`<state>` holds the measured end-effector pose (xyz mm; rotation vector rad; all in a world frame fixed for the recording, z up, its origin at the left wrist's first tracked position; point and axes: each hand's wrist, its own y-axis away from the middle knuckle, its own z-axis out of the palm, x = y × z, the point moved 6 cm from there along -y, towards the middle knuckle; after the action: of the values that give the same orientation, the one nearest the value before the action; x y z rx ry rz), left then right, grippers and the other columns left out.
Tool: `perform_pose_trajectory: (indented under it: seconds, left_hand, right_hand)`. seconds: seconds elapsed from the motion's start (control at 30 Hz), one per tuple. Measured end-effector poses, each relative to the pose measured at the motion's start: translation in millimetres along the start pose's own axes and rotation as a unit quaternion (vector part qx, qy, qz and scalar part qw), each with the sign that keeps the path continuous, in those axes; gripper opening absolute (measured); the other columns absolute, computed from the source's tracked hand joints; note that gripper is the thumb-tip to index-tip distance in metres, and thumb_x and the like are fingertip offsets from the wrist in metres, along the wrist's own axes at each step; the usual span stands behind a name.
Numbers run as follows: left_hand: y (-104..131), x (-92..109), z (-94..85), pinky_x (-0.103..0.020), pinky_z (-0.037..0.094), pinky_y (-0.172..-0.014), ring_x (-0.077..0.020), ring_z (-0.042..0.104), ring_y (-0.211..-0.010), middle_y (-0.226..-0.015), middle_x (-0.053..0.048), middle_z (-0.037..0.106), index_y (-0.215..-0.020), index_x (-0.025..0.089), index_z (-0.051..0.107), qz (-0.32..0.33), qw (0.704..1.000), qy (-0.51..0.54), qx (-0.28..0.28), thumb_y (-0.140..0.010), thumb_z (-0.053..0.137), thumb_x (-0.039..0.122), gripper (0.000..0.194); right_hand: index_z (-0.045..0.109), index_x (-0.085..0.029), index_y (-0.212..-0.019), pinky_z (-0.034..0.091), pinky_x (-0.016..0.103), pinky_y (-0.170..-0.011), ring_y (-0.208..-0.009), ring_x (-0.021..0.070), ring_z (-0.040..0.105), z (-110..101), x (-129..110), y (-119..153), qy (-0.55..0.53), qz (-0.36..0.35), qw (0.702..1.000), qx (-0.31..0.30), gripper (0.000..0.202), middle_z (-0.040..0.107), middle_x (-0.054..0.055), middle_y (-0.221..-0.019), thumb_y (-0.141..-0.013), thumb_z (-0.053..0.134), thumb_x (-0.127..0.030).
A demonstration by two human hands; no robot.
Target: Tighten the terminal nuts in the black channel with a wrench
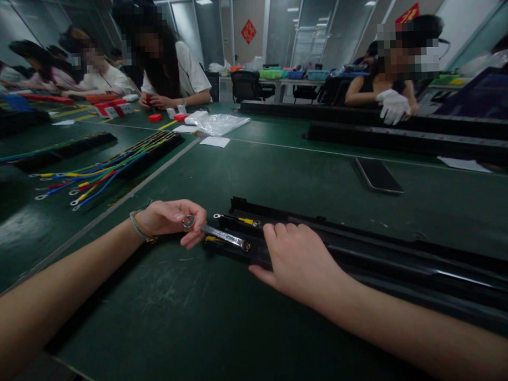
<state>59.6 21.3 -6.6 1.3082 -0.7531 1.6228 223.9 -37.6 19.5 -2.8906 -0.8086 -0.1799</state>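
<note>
A long black rail (pixel 376 250) lies across the green table, its near end holding yellow-sleeved wires (pixel 247 221) with ring terminals and round fasteners. My left hand (pixel 175 218) grips the open end of a silver wrench (pixel 224 236). The wrench's other end sits at a fastener (pixel 247 246) in the rail. Over the rail, just right of the fasteners, my right hand (pixel 302 255) is closed around its body, thumb on the near side and fingers over the top.
Behind the rail lies a phone (pixel 378 175). Bundled coloured wires (pixel 111 167) rest at the left. Plastic bags (pixel 220 124) and red parts (pixel 155 118) are farther back. Across the table, people work; one wears a white glove (pixel 394 106) beside more black rails (pixel 402 138).
</note>
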Motion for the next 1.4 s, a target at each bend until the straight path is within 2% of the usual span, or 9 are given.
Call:
perform_pose_trajectory:
  seconds: [0.2, 0.47, 0.57, 0.73, 0.83, 0.93, 1.23, 1.4]
  left_hand:
    - [-0.8, 3.5, -4.4, -0.033, 0.041, -0.059, -0.0209, 0.05, -0.06, -0.057, -0.003, 0.049, -0.085, 0.012, 0.056, 0.04, 0.998, -0.001, 0.043, -0.061, 0.058, 0.035, 0.034]
    - [-2.0, 2.0, -6.9, -0.032, 0.04, -0.062, -0.0204, 0.049, -0.063, -0.066, -0.003, 0.048, -0.101, 0.011, 0.048, 0.041, 0.997, 0.016, 0.06, -0.058, 0.057, 0.032, 0.049]
    - [-1.2, 1.6, -7.6, -0.033, 0.04, -0.062, -0.0211, 0.049, -0.064, -0.064, -0.003, 0.048, -0.097, 0.011, 0.05, 0.037, 0.998, 0.011, 0.056, -0.058, 0.058, 0.034, 0.046]
    - [-0.4, 1.6, -3.7, -0.034, 0.041, -0.062, -0.0229, 0.051, -0.063, -0.056, -0.004, 0.05, -0.08, 0.013, 0.056, 0.017, 1.0, -0.011, 0.019, -0.061, 0.057, 0.037, 0.03]
    - [-0.8, 2.3, 0.9, -0.035, 0.042, -0.061, -0.0238, 0.052, -0.061, -0.052, -0.005, 0.052, -0.076, 0.014, 0.058, 0.002, 1.0, -0.021, -0.008, -0.062, 0.058, 0.038, 0.028]
    - [-1.2, 3.3, 2.0, -0.035, 0.042, -0.061, -0.0241, 0.052, -0.06, -0.052, -0.006, 0.054, -0.075, 0.013, 0.06, -0.003, 1.0, -0.027, -0.012, -0.062, 0.058, 0.039, 0.029]
    - [-0.3, 0.3, -5.1, -0.033, 0.042, -0.064, -0.0224, 0.051, -0.066, -0.065, -0.005, 0.052, -0.094, 0.011, 0.053, 0.019, 0.999, -0.016, 0.038, -0.062, 0.056, 0.035, 0.04]
    - [-2.7, 0.0, -4.5, -0.033, 0.041, -0.063, -0.0219, 0.05, -0.067, -0.072, -0.006, 0.05, -0.102, 0.011, 0.047, 0.016, 0.999, 0.0, 0.048, -0.062, 0.056, 0.033, 0.047]
  right_hand:
    - [0.051, -0.014, -0.089, 0.036, 0.035, -0.06, -0.067, 0.0219, 0.051, 0.8, 1.1, -0.8, 0.002, 0.005, 1.0, 0.009, 0.049, 0.056, 0.01, -0.074, -0.071, 0.037, -0.057]
    - [0.052, -0.013, -0.088, 0.036, 0.034, -0.06, -0.067, 0.0217, 0.051, 0.6, 0.7, -1.7, 0.0, 0.004, 1.0, -0.003, 0.049, 0.056, 0.01, -0.075, -0.07, 0.038, -0.057]
    - [0.052, -0.013, -0.088, 0.036, 0.034, -0.06, -0.067, 0.0216, 0.051, 0.6, 0.4, -1.5, 0.001, 0.004, 1.0, 0.0, 0.049, 0.056, 0.01, -0.075, -0.07, 0.038, -0.057]
    - [0.051, -0.013, -0.087, 0.036, 0.034, -0.06, -0.066, 0.0216, 0.051, 0.9, 0.2, -1.1, 0.002, 0.003, 1.0, 0.004, 0.048, 0.056, 0.01, -0.074, -0.071, 0.038, -0.057]
    - [0.051, -0.013, -0.087, 0.036, 0.034, -0.06, -0.066, 0.0216, 0.051, 0.4, 0.4, -0.7, 0.001, 0.002, 1.0, 0.008, 0.047, 0.056, 0.01, -0.073, -0.071, 0.039, -0.056]
    - [0.051, -0.013, -0.087, 0.036, 0.034, -0.06, -0.066, 0.0215, 0.051, -0.1, 0.8, -0.3, 0.001, 0.003, 1.0, 0.009, 0.047, 0.056, 0.01, -0.073, -0.071, 0.039, -0.056]
    - [0.051, -0.013, -0.088, 0.037, 0.035, -0.061, -0.067, 0.0217, 0.051, -0.6, 0.6, -1.1, 0.001, 0.004, 1.0, 0.0, 0.048, 0.056, 0.01, -0.074, -0.071, 0.039, -0.056]
    - [0.051, -0.013, -0.09, 0.037, 0.035, -0.061, -0.069, 0.022, 0.052, -0.7, 0.2, -0.9, 0.004, 0.003, 1.0, -0.009, 0.048, 0.056, 0.011, -0.076, -0.071, 0.038, -0.056]
